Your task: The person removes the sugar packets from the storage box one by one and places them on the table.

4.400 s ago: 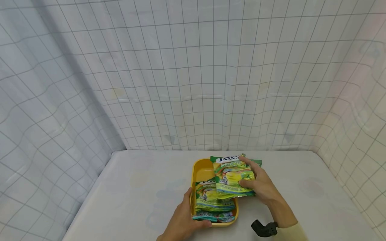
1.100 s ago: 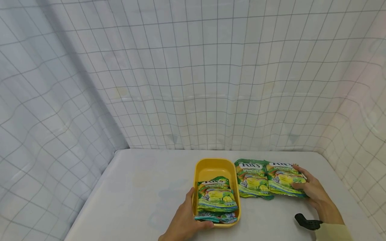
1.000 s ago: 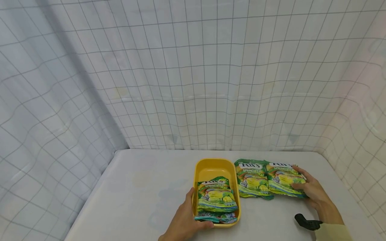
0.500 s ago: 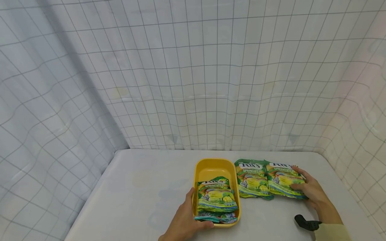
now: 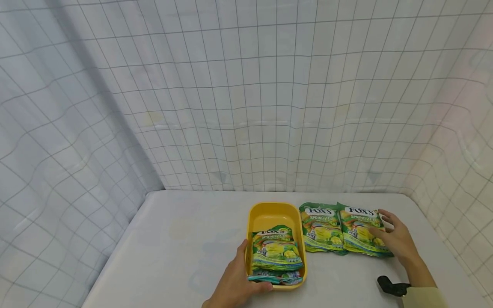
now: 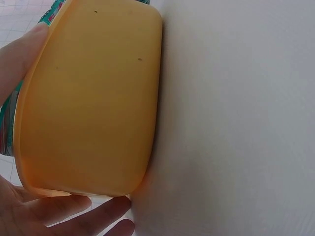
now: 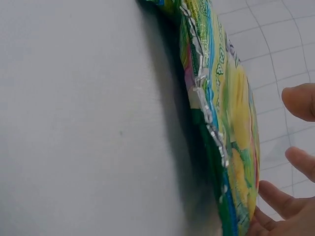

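My left hand (image 5: 236,278) holds the near left corner of a yellow plastic tray (image 5: 269,209), thumb along the front rim and fingers against the left side. Inside lie a green Fox's Spring Tea candy bag (image 5: 275,252) and, nearer me, a teal-edged bag (image 5: 279,278). On the table right of the tray, two more green candy bags lie side by side, the left bag (image 5: 321,231) and the right bag (image 5: 362,235). My right hand (image 5: 400,239) is at the right bag's outer edge. In the right wrist view its thumb (image 7: 300,102) is lifted off, while lower fingers touch the bag's side.
The white table (image 5: 165,248) carries the tray and bags. White grid-patterned sheeting (image 5: 246,94) stands behind and along both sides. A black strap device (image 5: 393,286) sits at my right wrist.
Earlier the right hand lifted a green bag from over the tray and laid it to the right, beside another. Now its thumb and fingers have loosened from that bag. The left hand stays put.
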`<state>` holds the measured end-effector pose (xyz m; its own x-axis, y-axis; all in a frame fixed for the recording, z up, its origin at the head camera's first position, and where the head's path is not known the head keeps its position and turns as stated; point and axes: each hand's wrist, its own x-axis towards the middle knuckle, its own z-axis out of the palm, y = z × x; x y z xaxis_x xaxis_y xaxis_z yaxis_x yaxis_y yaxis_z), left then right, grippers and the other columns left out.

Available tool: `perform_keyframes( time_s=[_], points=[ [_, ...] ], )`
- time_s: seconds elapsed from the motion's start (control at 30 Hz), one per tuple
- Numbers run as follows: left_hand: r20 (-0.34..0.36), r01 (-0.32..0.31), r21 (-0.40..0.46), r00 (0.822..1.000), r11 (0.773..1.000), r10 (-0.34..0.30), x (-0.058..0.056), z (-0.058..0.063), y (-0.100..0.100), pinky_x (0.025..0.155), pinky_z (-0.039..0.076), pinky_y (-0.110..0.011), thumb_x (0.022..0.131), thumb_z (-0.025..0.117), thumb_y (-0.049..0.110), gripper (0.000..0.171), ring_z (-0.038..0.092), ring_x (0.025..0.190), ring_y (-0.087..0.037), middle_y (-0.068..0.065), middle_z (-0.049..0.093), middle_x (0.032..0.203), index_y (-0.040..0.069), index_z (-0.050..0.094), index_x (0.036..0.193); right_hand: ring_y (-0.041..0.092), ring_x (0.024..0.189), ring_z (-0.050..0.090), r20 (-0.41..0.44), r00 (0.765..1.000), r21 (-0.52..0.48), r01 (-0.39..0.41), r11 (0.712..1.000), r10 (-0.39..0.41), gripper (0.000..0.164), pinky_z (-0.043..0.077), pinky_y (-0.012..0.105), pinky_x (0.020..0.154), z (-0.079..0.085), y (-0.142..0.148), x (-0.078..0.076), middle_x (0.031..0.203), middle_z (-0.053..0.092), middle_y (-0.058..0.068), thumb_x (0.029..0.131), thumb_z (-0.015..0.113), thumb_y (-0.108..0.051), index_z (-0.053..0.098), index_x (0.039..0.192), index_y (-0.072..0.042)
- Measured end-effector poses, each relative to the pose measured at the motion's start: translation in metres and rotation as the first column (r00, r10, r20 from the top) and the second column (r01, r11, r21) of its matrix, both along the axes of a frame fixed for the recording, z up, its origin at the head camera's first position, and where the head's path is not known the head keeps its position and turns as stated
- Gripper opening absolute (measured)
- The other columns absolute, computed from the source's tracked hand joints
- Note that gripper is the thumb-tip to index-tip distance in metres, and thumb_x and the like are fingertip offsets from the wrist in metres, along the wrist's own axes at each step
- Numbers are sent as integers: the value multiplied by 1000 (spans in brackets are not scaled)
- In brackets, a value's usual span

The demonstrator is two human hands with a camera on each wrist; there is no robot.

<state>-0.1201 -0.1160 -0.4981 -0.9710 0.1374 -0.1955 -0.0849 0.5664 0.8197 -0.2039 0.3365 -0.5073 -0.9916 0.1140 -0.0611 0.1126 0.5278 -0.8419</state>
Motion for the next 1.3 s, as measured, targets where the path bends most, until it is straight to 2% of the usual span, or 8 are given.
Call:
perform_keyframes(
  time_s=[0.2,0.4,0.67,0.77,0.93,1.0,1.2,1.3],
  points=[
    [-7,0,4,1000,1000,0,1,0,0,103,41,-64,64,91,62,137,51,129,-40,-24,47,148,0,14,160,66,136,20,-70,997,74,-23,997,28,91,31,79,94,17,-13,4,160,12,38,99,68,-39,14,163,-3],
    [-16,9,9,1000,1000,-9,1,1,-1,104,41,-64,65,91,61,137,51,129,-40,-24,48,147,-1,13,160,61,132,32,-160,986,121,-31,992,50,87,39,74,90,33,-29,7,157,24,36,98,70,-36,21,161,-2],
    [-29,9,-10,1000,1000,-10,2,1,-1,104,41,-64,65,91,61,138,50,131,-42,-25,47,148,-1,13,161,57,131,38,-185,979,61,-69,996,79,87,45,68,92,48,-53,13,156,30,32,96,73,-30,22,161,-4],
    [-34,12,-7,999,1000,-13,2,0,-1,104,41,-64,66,90,61,138,50,131,-42,-25,47,149,-1,13,161,54,131,42,-185,978,46,-91,995,98,87,50,59,92,52,-62,14,158,31,28,97,73,-31,22,161,-4],
    [-45,20,-10,999,1000,-20,2,-1,-1,104,41,-64,66,90,61,137,50,131,-42,-24,47,148,-1,13,161,46,125,51,-193,974,27,-117,993,120,82,54,30,80,59,-78,17,157,33,26,98,71,-27,23,161,-4],
    [-51,20,-14,998,1000,-21,2,-1,-1,104,41,-64,66,90,61,137,50,131,-42,-24,47,148,0,13,161,44,121,54,-213,969,21,-125,992,127,80,54,26,77,61,-85,19,155,35,26,98,71,-24,25,160,-4],
    [-56,14,-20,998,1000,-15,3,0,0,104,41,-64,66,90,61,136,50,130,-43,-25,47,148,0,14,161,41,115,57,-240,961,45,-132,990,139,80,54,44,82,61,-99,24,148,43,25,97,73,-27,28,159,-4],
    [-57,13,-23,998,1000,-14,4,0,0,104,41,-64,65,91,61,137,50,130,-43,-25,47,148,0,14,161,43,116,57,-240,959,38,-149,988,154,78,54,47,82,60,-104,27,146,43,25,97,73,-27,30,158,-6]
  ],
)
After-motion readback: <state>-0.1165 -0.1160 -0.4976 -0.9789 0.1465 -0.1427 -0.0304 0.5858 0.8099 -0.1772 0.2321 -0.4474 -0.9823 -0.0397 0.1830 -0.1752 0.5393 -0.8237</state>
